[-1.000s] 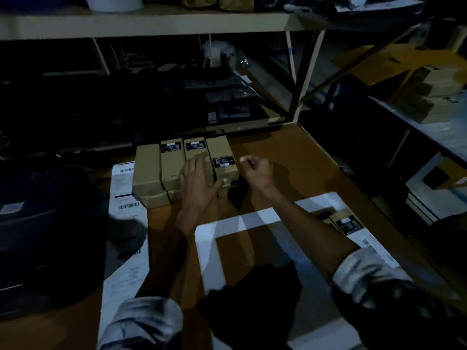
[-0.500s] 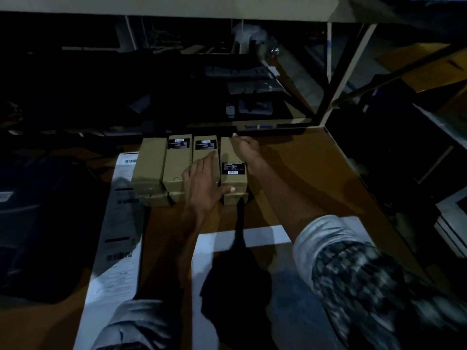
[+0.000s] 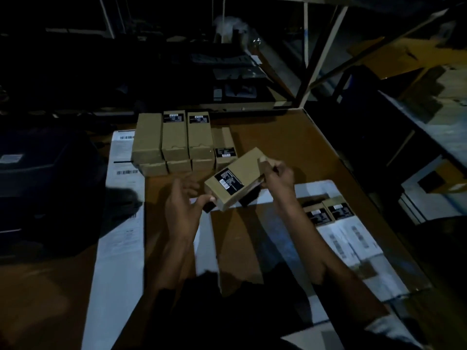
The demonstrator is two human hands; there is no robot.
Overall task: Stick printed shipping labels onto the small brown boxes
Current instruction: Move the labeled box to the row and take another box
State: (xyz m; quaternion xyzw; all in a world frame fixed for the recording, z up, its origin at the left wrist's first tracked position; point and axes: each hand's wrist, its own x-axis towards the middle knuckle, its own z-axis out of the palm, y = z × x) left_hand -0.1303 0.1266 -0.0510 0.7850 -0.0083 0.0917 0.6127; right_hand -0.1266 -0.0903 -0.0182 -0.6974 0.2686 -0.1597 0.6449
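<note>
Our right hand (image 3: 278, 174) grips one box (image 3: 233, 179) by its far end, above the table (image 3: 290, 147); our left hand (image 3: 183, 202), fingers spread, touches its near corner. We count four boxes in the back row (image 3: 174, 140), two more (image 3: 328, 212) at right

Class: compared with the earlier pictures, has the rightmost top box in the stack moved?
Yes. The brown box left the stack, now lifted toward the person, gripped by the right hand.
</note>
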